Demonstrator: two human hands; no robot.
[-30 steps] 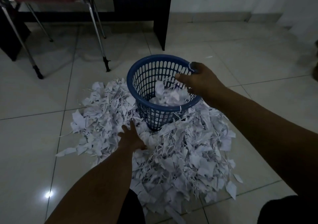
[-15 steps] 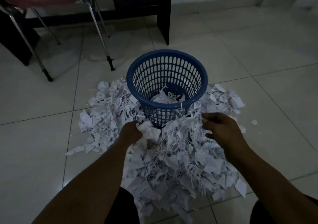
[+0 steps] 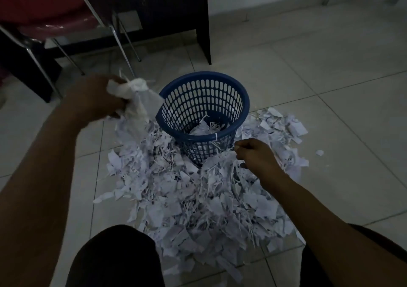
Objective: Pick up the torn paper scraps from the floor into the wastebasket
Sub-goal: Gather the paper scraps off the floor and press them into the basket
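Office: tiled floor [image 3: 308, 77], desk [image 3: 176, 11], metal-legged chair [image 3: 55, 11].

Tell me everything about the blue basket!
The round blue plastic wastebasket stands upright on the pale tiled floor. Its walls are full of oval slots, with a smooth rim on top. A few torn white paper scraps lie inside; the big scrap pile hugs its base. Neither hand touches it.
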